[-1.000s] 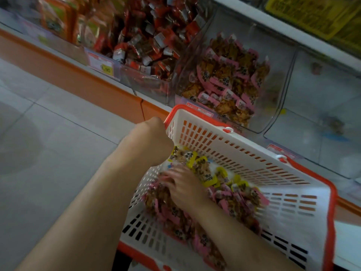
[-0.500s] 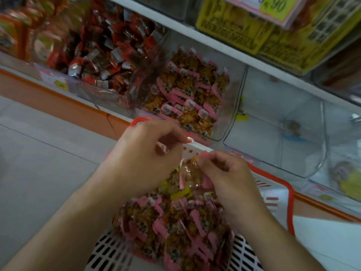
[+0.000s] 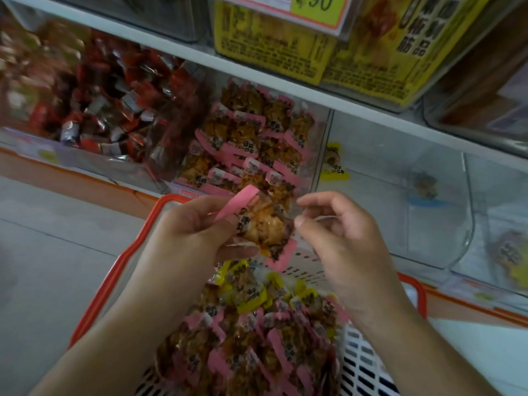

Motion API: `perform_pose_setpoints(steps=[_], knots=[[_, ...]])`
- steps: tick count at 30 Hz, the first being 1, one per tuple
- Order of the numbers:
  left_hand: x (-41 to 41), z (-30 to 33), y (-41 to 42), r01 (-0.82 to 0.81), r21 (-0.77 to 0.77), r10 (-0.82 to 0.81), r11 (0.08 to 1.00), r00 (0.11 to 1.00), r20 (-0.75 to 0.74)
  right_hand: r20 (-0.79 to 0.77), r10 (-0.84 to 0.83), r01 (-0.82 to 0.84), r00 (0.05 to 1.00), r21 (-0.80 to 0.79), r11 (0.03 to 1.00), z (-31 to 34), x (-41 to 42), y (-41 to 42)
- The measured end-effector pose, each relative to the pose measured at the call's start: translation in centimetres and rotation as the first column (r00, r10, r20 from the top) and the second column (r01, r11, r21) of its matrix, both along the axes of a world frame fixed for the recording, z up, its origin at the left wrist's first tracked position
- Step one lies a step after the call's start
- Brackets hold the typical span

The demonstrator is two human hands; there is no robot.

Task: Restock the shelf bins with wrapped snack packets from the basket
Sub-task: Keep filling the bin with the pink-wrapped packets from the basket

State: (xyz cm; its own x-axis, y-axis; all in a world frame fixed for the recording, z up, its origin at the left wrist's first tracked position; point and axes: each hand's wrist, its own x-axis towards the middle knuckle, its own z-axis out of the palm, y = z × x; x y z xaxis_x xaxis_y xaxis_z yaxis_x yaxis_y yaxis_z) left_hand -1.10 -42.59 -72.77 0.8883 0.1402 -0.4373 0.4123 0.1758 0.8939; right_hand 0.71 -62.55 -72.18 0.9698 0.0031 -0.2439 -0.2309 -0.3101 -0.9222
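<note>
My left hand (image 3: 194,232) holds a pink-edged snack packet (image 3: 261,224) above the white basket with an orange rim (image 3: 114,267). My right hand (image 3: 343,238) hovers just right of the packet with its fingers curled and apart, empty. The basket holds a heap of pink packets (image 3: 257,352) and several yellow ones (image 3: 245,292). Straight ahead, a clear shelf bin (image 3: 320,132) holds matching pink packets (image 3: 251,138). The clear bin to its right (image 3: 400,178) holds one yellow packet (image 3: 333,164) and little else.
A bin of red-wrapped snacks (image 3: 108,110) stands at the left. Yellow boxes (image 3: 314,47) and a price tag (image 3: 311,7) sit on the shelf above. An orange kick strip (image 3: 71,178) runs under the bins, with grey floor (image 3: 43,267) to the left.
Both hands rose out of the basket's heap. My left hand now holds a single pink packet up in front of the bins, and my right hand has let go and opened.
</note>
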Motion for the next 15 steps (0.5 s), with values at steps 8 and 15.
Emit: perform_pose_setpoints(steps=[8, 15], knots=[[0.4, -0.5, -1.4, -0.077, -0.178, 0.054, 0.981, 0.990, -0.133, -0.124, 0.083, -0.076, 0.989, 0.065, 0.995, -0.1, -0.3, -0.4], [-0.5, -0.7, -1.8, 0.213, -0.163, -0.232, 0.963, 0.967, -0.102, -0.092, -0.063, 0.074, 0.994, 0.127, 0.989, -0.9, 0.2, 0.4]])
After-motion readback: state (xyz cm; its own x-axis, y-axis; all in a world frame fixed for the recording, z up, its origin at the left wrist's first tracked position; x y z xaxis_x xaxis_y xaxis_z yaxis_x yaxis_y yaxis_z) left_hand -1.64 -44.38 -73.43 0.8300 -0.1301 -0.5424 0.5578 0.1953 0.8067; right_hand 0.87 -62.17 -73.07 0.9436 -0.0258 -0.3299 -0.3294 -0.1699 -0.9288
